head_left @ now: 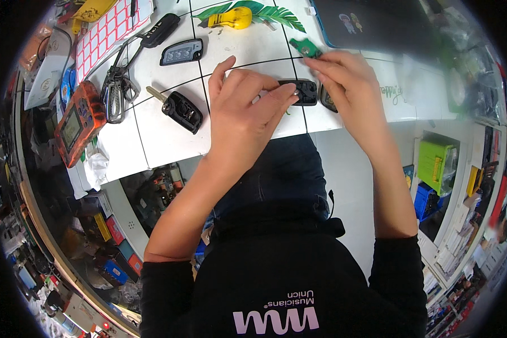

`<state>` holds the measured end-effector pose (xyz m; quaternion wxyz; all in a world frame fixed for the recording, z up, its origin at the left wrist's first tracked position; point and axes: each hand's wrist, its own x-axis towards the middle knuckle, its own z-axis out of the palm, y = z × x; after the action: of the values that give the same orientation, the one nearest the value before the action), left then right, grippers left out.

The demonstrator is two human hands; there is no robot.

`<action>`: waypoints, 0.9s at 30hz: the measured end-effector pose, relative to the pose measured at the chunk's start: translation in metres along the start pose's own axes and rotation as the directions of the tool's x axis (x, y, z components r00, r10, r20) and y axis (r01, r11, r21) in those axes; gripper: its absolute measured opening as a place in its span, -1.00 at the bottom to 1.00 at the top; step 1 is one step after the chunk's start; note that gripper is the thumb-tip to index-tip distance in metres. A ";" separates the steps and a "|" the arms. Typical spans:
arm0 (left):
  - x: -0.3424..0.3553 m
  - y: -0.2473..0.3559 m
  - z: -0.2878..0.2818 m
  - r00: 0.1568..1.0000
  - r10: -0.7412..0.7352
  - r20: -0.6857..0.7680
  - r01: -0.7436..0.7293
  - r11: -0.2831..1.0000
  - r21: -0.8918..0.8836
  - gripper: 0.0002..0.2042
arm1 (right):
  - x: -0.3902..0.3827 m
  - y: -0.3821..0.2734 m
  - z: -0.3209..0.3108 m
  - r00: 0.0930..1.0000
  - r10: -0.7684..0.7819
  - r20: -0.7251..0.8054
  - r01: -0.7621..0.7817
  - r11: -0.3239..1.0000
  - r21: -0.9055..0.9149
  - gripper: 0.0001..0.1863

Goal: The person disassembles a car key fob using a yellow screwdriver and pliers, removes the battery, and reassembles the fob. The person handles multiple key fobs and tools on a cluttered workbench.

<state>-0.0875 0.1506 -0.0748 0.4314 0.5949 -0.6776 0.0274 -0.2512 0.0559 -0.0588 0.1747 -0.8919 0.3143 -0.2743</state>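
My left hand [243, 107] is closed, thumb and forefinger pinched at the left end of an opened black key fob shell [306, 93] on the white table. Something small and silvery shows by the fingertips, too small to name. Between the fingertips of my right hand [348, 76] is a small green circuit board [304, 47], raised beyond the shell. A dark rounded part [328, 101] lies partly hidden under that hand. To the left rest a flip key with an open black case [183, 112] and a button cover [181, 52].
Another black key fob [160, 30] lies at the back left, by a metal carabiner keyring [115, 102]. An orange handheld device with a screen [76, 125] sits at the left edge. A yellow tool [234, 18] and a dark laptop [377, 25] are at the back.
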 end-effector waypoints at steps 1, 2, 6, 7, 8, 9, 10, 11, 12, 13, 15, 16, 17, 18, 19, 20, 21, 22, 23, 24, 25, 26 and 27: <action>0.000 0.000 0.002 1.000 0.030 -0.005 -0.030 0.999 0.033 -0.84 | 0.002 0.000 0.003 0.999 -0.037 -0.024 0.035 0.998 -0.053 -0.80; 0.000 0.000 0.003 0.998 0.061 -0.022 -0.060 0.997 0.045 -0.81 | 0.003 -0.001 0.000 0.998 -0.029 -0.062 0.025 0.998 -0.060 -0.80; -0.009 0.005 -0.002 0.987 0.143 -0.069 -0.140 0.989 0.042 -0.77 | -0.020 -0.030 -0.015 0.948 0.290 0.135 -0.320 0.865 0.386 -0.81; -0.014 0.008 -0.004 0.985 0.159 -0.061 -0.157 0.987 0.038 -0.76 | -0.027 -0.043 -0.017 0.858 0.420 0.295 -0.511 0.650 0.562 -0.81; -0.019 0.010 -0.006 0.983 0.174 -0.054 -0.173 0.984 0.034 -0.74 | -0.031 -0.049 -0.017 0.737 0.482 0.475 -0.661 0.363 0.657 -0.82; -0.023 0.013 -0.008 0.982 0.183 -0.044 -0.182 0.983 0.014 -0.74 | -0.035 -0.051 -0.017 0.740 0.479 0.472 -0.646 0.310 0.697 -0.83; -0.026 0.016 -0.008 0.981 0.191 -0.034 -0.191 0.981 -0.006 -0.73 | -0.039 -0.052 -0.015 0.743 0.476 0.471 -0.629 0.256 0.734 -0.84; -0.029 0.017 -0.008 0.980 0.199 -0.025 -0.200 0.980 -0.026 -0.72 | -0.041 -0.053 -0.013 0.745 0.474 0.469 -0.610 0.200 0.767 -0.85; -0.030 0.014 -0.008 0.981 0.189 0.032 -0.186 0.980 -0.069 -0.65 | -0.040 -0.049 -0.014 0.745 0.466 0.476 -0.611 0.193 0.767 -0.86; -0.029 0.011 -0.008 0.990 0.131 0.049 -0.129 0.991 -0.042 -0.62 | -0.038 -0.045 -0.013 0.753 0.499 0.429 -0.606 0.271 0.748 -0.87; -0.019 0.006 -0.009 0.997 0.013 0.078 -0.014 1.000 0.013 -0.56 | -0.033 -0.038 -0.010 0.769 0.550 0.327 -0.593 0.419 0.687 -0.88; -0.014 0.001 -0.009 0.990 -0.024 0.138 0.010 0.995 0.101 -0.48 | -0.028 -0.037 -0.008 0.828 0.532 0.176 -0.528 0.637 0.562 -0.90; -0.009 -0.001 -0.008 0.985 -0.041 0.167 0.019 0.991 0.132 -0.48 | -0.023 -0.038 -0.006 0.845 0.512 0.156 -0.511 0.686 0.519 -0.90; -0.005 -0.002 -0.009 0.979 -0.061 0.195 0.029 0.986 0.167 -0.49 | -0.017 -0.039 -0.004 0.862 0.487 0.139 -0.489 0.732 0.475 -0.89; -0.002 -0.004 -0.009 0.972 -0.082 0.222 0.036 0.979 0.201 -0.49 | -0.013 -0.040 -0.001 0.879 0.461 0.123 -0.466 0.774 0.429 -0.89; -0.002 -0.005 -0.009 0.969 -0.077 0.235 0.033 0.982 0.185 -0.49 | -0.010 -0.040 0.001 0.878 0.461 0.128 -0.472 0.789 0.394 -0.87; -0.003 -0.005 -0.008 0.969 -0.084 0.234 0.045 0.985 0.169 -0.50 | -0.009 -0.040 0.003 0.878 0.459 0.134 -0.474 0.798 0.371 -0.87; -0.004 -0.004 -0.007 0.968 -0.091 0.232 0.056 0.987 0.153 -0.51 | -0.008 -0.039 0.005 0.878 0.458 0.140 -0.477 0.807 0.348 -0.88; -0.005 -0.003 -0.006 0.968 -0.098 0.231 0.067 0.988 0.136 -0.53 | -0.007 -0.039 0.007 0.877 0.457 0.145 -0.479 0.816 0.324 -0.88; -0.006 -0.002 -0.004 0.970 -0.105 0.218 0.076 0.988 0.136 -0.55 | -0.008 -0.037 0.009 0.870 0.470 0.150 -0.491 0.798 0.349 -0.89; -0.007 -0.002 -0.003 0.972 -0.112 0.206 0.085 0.987 0.137 -0.56 | -0.009 -0.035 0.009 0.862 0.482 0.155 -0.503 0.780 0.373 -0.89; -0.009 -0.002 -0.003 0.974 -0.120 0.193 0.094 0.986 0.137 -0.58 | -0.009 -0.034 0.009 0.854 0.495 0.159 -0.514 0.760 0.397 -0.90; -0.009 -0.002 -0.002 0.976 -0.117 0.186 0.095 0.988 0.125 -0.60 | -0.010 -0.034 0.010 0.857 0.495 0.146 -0.509 0.765 0.394 -0.89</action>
<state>-0.0859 0.1582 -0.0803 0.3295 0.6540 -0.6808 -0.0143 -0.2358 0.0890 -0.0539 0.4340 -0.7209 0.4718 -0.2634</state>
